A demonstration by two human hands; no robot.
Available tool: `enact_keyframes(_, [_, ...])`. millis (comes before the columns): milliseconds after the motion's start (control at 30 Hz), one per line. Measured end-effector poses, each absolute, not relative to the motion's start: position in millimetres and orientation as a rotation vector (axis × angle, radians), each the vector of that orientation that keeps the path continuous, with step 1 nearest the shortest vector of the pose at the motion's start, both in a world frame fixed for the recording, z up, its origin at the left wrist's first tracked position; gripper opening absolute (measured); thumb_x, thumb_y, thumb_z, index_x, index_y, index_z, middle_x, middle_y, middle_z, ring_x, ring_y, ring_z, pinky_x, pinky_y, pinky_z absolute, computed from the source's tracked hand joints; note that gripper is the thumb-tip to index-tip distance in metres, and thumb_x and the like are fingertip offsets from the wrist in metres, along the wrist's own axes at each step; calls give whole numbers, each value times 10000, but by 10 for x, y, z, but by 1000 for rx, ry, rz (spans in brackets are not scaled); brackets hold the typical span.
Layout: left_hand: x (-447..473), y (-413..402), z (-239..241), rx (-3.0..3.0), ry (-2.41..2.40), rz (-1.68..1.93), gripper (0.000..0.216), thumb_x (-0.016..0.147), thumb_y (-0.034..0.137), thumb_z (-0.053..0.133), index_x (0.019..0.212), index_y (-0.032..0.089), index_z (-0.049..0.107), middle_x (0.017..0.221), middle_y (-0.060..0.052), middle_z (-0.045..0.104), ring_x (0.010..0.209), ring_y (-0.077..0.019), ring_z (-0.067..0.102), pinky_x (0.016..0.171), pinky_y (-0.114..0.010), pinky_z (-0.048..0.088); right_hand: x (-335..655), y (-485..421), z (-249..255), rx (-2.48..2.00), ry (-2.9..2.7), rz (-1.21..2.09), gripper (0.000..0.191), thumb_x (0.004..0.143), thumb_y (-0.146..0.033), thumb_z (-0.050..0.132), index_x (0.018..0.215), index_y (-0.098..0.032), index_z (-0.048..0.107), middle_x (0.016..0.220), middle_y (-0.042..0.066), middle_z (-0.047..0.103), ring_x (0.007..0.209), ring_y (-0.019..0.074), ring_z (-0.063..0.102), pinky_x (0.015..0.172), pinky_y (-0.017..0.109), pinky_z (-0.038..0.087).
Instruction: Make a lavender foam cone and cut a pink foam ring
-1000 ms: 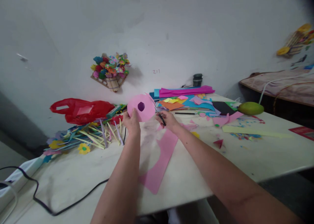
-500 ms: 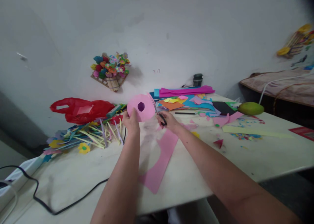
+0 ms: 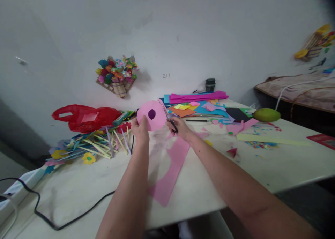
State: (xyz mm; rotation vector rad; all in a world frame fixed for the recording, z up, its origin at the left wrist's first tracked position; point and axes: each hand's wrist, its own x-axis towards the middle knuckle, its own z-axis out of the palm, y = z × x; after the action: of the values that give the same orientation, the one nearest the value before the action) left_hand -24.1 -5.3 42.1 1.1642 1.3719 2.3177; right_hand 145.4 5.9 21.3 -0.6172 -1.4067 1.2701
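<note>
A round pink paper piece (image 3: 159,119) with a dark hole in its middle is pinched at its lower left by my left hand (image 3: 140,129). My right hand (image 3: 178,128) is closed round the dark handles of a pair of scissors (image 3: 173,125). The blades run up along the right edge of the round piece, where a thin pink strip curls at the top. Below, a pink paper offcut (image 3: 172,172) with a curved edge lies flat on the table (image 3: 86,193).
Left stand a red plastic bag (image 3: 89,117), paper strips (image 3: 98,146) and a yellow flower (image 3: 89,158). A black cable (image 3: 53,226) crosses the front left. Coloured sheets (image 3: 199,97) are stacked at the back; a green oval object (image 3: 267,115) lies right, near paper scraps (image 3: 261,144).
The round pink piece has shifted slightly right, against the scissors. The blades look a little more visible along its right edge. Both hands keep their hold.
</note>
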Motion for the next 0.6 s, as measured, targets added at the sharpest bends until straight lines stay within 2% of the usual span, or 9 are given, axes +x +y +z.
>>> enact_keyframes(300, [-246,-59,437,1172,1482,2299,264,688,437,597,699,186,520,687,12,509,710,-154,524,674,-290,422,1448,56,234,-642,-1394,1271,337,593,-377,767,784,-178,573,468,-97,451,360,57,394,311,180,327])
enact_keyframes(600, [-255,-53,423,1161,1428,2310,275,684,432,625,710,175,530,689,15,511,694,-139,514,668,-288,420,1427,105,186,-641,-1379,1273,333,616,-395,748,796,-182,567,459,-94,467,358,66,409,309,188,357])
